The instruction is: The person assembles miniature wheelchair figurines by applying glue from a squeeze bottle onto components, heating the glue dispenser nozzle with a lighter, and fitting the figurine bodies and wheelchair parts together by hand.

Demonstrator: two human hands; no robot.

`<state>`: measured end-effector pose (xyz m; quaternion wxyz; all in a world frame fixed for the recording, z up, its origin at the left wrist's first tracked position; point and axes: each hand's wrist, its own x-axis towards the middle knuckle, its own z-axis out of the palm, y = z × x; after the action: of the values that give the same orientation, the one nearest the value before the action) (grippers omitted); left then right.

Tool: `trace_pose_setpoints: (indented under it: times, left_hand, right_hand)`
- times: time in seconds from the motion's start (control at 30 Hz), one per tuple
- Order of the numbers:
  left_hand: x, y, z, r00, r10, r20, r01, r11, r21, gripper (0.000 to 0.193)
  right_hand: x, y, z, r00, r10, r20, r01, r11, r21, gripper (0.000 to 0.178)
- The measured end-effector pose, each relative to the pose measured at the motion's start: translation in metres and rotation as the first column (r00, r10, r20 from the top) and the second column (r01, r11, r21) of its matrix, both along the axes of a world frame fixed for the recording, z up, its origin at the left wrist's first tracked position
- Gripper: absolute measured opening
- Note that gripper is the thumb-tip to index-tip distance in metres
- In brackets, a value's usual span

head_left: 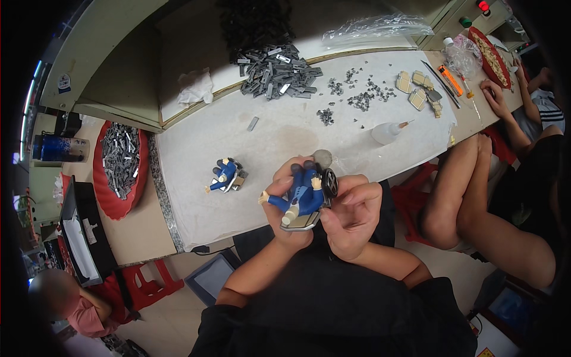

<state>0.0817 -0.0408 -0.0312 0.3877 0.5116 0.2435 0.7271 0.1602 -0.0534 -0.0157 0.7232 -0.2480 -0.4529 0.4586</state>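
Near the front edge of the white-covered bench, both hands hold up a small seated figurine (304, 191) in a blue suit. It sits on a beige and grey seat, and a black spoked wheel (329, 182) shows at its right side. My left hand (275, 215) is closed around its left and underside, fingers partly hidden behind it. My right hand (355, 221) grips its right edge by the wheel, thumb in front. A grey round piece (322, 157) shows just beyond the figurine. A second blue-suited figurine (225, 175) rests on the bench to the left.
A pile of grey rectangular parts (279, 74) lies at the back. Small metal bits (363, 98), beige seat-like pieces (418, 98) and a needle-tipped bottle (386, 132) are at right, beyond them an orange cutter (450, 80). A red tray (143, 172) stands left; a co-worker sits right.
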Motion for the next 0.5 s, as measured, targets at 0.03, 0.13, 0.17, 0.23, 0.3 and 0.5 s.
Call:
trace_pose_setpoints:
  times: [0.03,0.13,0.17,0.23,0.3,0.5]
  left_hand:
    - [0.000,0.000,0.001,1.000,0.001,0.000,-0.001,1.000,0.001,0.046]
    - [0.000,-0.001,0.002,1.000,0.003,0.012,-0.003,1.000,-0.006,0.047]
    - [0.000,-0.002,0.001,1.000,0.021,-0.002,-0.021,1.000,-0.017,0.047]
    - [0.000,-0.004,0.001,0.999,0.040,-0.016,-0.040,0.999,-0.026,0.047]
    - [0.001,-0.006,0.002,0.998,0.067,-0.013,-0.068,0.996,-0.060,0.046]
    - [-0.010,0.001,0.004,0.996,-0.081,-0.040,0.078,0.994,-0.077,0.049]
  right_hand:
    - [0.000,0.001,0.002,1.000,0.013,-0.018,-0.013,1.000,-0.001,0.035]
    - [-0.001,0.000,0.003,0.998,0.028,-0.047,-0.029,1.000,-0.013,0.034]
    - [-0.001,-0.001,0.003,0.998,0.031,-0.061,-0.032,0.999,-0.023,0.034]
    - [-0.002,-0.001,0.003,0.997,0.032,-0.067,-0.033,0.999,-0.028,0.033]
    - [-0.003,-0.001,0.004,0.997,0.035,-0.073,-0.037,0.999,-0.031,0.032]
    - [0.001,0.003,0.000,0.995,0.047,-0.083,-0.052,0.996,-0.069,0.032]
